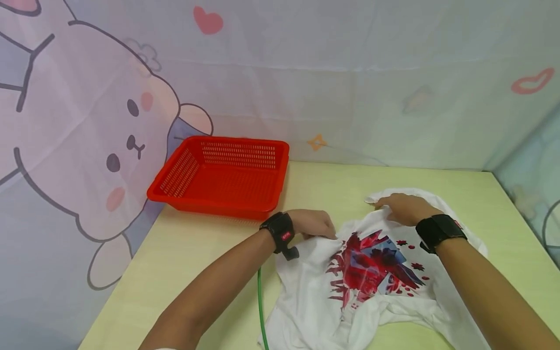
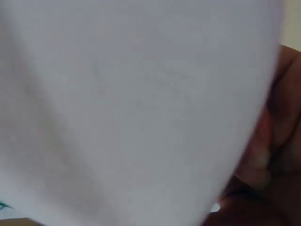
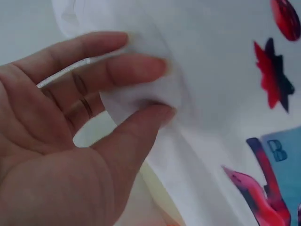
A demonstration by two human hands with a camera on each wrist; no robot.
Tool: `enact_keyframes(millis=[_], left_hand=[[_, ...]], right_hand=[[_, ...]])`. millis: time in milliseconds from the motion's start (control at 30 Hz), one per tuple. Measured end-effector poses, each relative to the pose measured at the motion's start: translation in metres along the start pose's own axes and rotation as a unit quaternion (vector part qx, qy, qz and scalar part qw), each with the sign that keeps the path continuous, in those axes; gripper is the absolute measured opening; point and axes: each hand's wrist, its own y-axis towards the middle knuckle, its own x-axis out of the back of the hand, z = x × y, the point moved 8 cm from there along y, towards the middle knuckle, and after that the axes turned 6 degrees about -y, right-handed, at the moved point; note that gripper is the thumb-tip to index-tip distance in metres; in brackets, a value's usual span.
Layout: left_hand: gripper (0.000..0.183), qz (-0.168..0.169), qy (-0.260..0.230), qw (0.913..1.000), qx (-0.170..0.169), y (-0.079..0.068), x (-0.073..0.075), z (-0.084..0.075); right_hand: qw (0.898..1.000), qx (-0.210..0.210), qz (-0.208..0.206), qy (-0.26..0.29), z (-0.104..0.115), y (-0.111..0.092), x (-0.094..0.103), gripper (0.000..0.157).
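A white T-shirt (image 1: 315,291) with a red and blue print lies crumpled on the table, its fabric bunched in folds. At its upper left edge my left hand (image 1: 312,223) grips the cloth with curled fingers. White fabric fills most of the left wrist view, hiding part of the left hand (image 2: 282,141). My right hand (image 1: 404,209) is at the far right part of the shirt. In the right wrist view, the thumb and fingers of the right hand (image 3: 94,117) pinch a fold of the white cloth, beside the printed area.
A red plastic basket (image 1: 236,212) with slotted walls stands at the back left of the pale yellow table (image 1: 188,272). A green cord (image 1: 260,301) runs beside the shirt's left side. A printed curtain (image 1: 350,87) hangs behind the table.
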Motion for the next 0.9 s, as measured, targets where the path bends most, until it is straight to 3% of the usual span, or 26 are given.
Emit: enact_keyframes(millis=[100, 200, 300, 433, 533, 600, 767, 833, 900], left_hand=[[0.033, -0.003, -0.023, 0.9993, -0.029, -0.003, 0.005, -0.002], [0.031, -0.046, -0.063, 0.9954, -0.055, -0.008, 0.018, -0.003], [0.033, -0.088, -0.118, 0.9862, -0.076, -0.014, 0.031, -0.004], [0.021, -0.114, -0.109, 0.9835, -0.088, -0.023, 0.044, -0.010], [0.013, -0.170, -0.082, 0.9771, -0.098, -0.031, 0.059, -0.019], [0.017, -0.239, -0.096, 0.9599, -0.110, -0.038, 0.075, -0.025], [0.017, -0.421, -0.146, 0.8867, -0.124, -0.063, 0.110, -0.031], [0.022, -0.461, -0.136, 0.8697, -0.111, -0.068, 0.116, -0.030], [0.028, -0.479, -0.104, 0.8659, -0.098, -0.069, 0.118, -0.030]], right_hand=[[0.999, -0.016, -0.017, -0.029, -0.010, -0.006, 0.007, 0.028], [0.998, -0.035, -0.028, -0.045, -0.021, -0.013, 0.015, 0.026], [0.997, -0.051, -0.037, -0.043, -0.032, -0.019, 0.022, 0.025], [0.996, -0.062, -0.049, -0.040, -0.047, -0.025, 0.031, 0.021], [0.996, -0.058, -0.056, -0.022, -0.058, -0.030, 0.038, 0.020], [0.997, -0.052, -0.053, 0.025, -0.065, -0.033, 0.040, 0.021], [0.988, -0.038, -0.046, 0.139, -0.074, -0.032, 0.036, 0.016], [0.987, -0.036, -0.054, 0.146, -0.076, -0.031, 0.035, 0.014], [0.988, -0.037, -0.063, 0.134, -0.078, -0.030, 0.034, 0.017]])
